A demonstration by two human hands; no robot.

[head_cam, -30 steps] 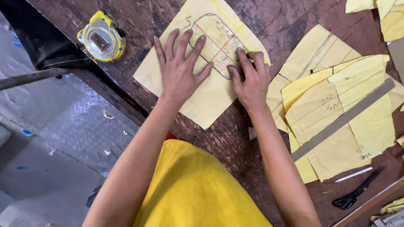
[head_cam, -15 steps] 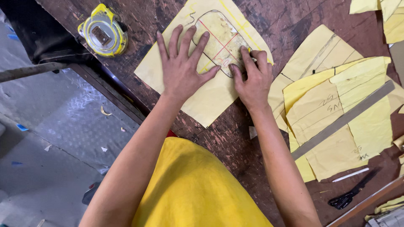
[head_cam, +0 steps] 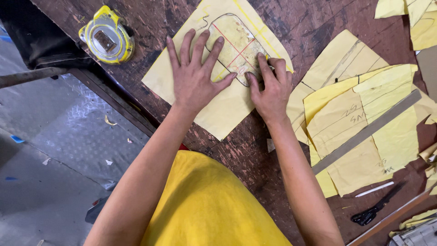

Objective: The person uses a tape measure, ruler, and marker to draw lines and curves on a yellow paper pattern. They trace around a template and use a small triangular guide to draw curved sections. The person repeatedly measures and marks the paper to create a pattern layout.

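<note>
Since the earlier frame, both hands slid a little along the template; I see the right hand point(head_cam: 271, 89) now nearer its lower corner. My left hand point(head_cam: 195, 77) lies flat with fingers spread wide, pressing and gripping nothing. Right fingers are curled at the template's edge; I cannot tell if they pinch something. This rounded template point(head_cam: 236, 43) looks stiff, pale and stained, crossed with red lines, and lies on a thin yellow paper sheet point(head_cam: 227, 107) upon the rough, scratched wooden table point(head_cam: 154, 27). Nearby lie a yellow tape measure point(head_cam: 107, 41), more yellow paper pieces point(head_cam: 359, 132) and a flat grey ruler point(head_cam: 366, 132).
</note>
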